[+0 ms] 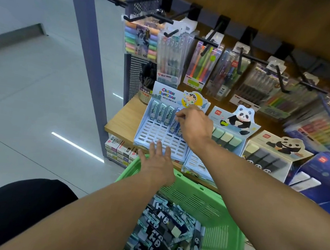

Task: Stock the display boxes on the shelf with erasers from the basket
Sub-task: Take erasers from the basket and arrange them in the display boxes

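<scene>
A wooden shelf carries the pale blue cardboard Crayon Shinchan display box, my landmark. Just right of it stand two panda display boxes. Below it sits a green slatted plastic basket of wrapped panda erasers. The left hand, fingers straight, presses the box's front edge. The right hand pinches a slim blue-wrapped eraser in its back row.

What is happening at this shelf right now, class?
A person is restocking erasers. The right hand sets an eraser into the Crayon Shinchan display box, which is mostly unfilled. The left hand rests open on the box's front edge. The green basket below holds many more erasers.
</scene>
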